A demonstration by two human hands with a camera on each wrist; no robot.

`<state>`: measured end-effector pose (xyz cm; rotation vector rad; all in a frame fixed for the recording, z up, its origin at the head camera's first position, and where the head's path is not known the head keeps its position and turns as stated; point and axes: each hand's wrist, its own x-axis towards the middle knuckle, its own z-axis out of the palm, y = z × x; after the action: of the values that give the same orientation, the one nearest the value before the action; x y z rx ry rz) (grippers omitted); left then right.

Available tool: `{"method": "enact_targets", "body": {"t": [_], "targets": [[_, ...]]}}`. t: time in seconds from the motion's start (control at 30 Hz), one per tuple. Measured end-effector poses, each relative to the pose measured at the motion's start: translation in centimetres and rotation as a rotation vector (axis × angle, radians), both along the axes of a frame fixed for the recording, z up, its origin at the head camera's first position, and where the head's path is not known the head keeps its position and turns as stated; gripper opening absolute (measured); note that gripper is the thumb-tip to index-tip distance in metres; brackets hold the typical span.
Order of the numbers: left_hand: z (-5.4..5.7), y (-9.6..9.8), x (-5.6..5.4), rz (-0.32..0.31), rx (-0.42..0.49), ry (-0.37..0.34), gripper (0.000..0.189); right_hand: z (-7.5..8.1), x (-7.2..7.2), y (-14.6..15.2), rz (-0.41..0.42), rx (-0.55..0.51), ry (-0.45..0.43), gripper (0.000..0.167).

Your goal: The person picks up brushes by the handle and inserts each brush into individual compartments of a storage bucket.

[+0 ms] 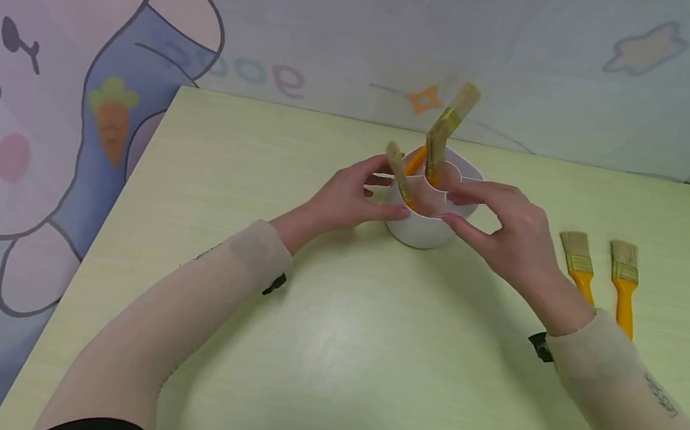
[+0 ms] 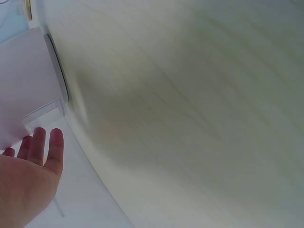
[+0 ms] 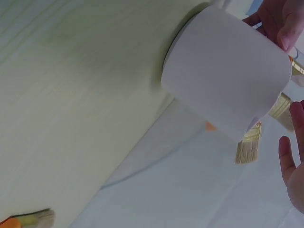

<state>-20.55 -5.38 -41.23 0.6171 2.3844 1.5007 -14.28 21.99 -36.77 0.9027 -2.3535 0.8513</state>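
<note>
A white round holder (image 1: 419, 232) with divided compartments stands toward the back of the table. Paintbrushes with orange handles lean in it, bristles up: a tall brush (image 1: 463, 99), one in front of it (image 1: 437, 139) and a left one (image 1: 395, 159). My left hand (image 1: 358, 194) holds the holder's left side, thumb at the front rim and fingers reaching round behind. At the right rim is my right hand (image 1: 507, 227), thumb and forefinger apart with nothing between them. In the right wrist view, its fingers (image 3: 286, 154) are extended near the brush bristles.
Two more paintbrushes lie on the table to the right, one (image 1: 577, 258) partly behind my right wrist and the other (image 1: 624, 284) beside it. Behind the pale table (image 1: 320, 363) hangs a cloth (image 1: 362, 28) printed with a cartoon animal.
</note>
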Motion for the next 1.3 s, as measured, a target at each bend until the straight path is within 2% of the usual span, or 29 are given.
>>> {"method": "enact_targets", "body": {"t": [0.27, 0.43, 0.77, 0.83, 1.03, 1.3], "targets": [[0.0, 0.1, -0.2, -0.007, -0.006, -0.01, 0.082, -0.1, 0.5, 2.7, -0.098, -0.035, -0.066, 0.045], [-0.1, -0.3, -0.3, -0.005, -0.018, -0.006, 0.083, -0.2, 1.0, 4.1, -0.168, -0.05, -0.152, 0.045], [-0.2, -1.1, -0.4, 0.025, -0.015, -0.008, 0.083, -1.0, 1.6, 6.5, -0.202, -0.072, -0.206, 0.047], [-0.4, -1.2, -0.3, 0.03, -0.008, -0.014, 0.083, -1.1, 1.8, 6.9, -0.207, -0.062, -0.217, 0.047], [-0.5, -1.3, 0.5, 0.025, 0.009, -0.007, 0.081, -1.2, 2.4, 8.7, -0.297, 0.001, -0.282, 0.048], [-0.3, -1.0, 1.8, 0.073, 0.047, -0.022, 0.081, -1.2, 3.0, 11.5, -0.386, 0.065, -0.417, 0.047]]}}
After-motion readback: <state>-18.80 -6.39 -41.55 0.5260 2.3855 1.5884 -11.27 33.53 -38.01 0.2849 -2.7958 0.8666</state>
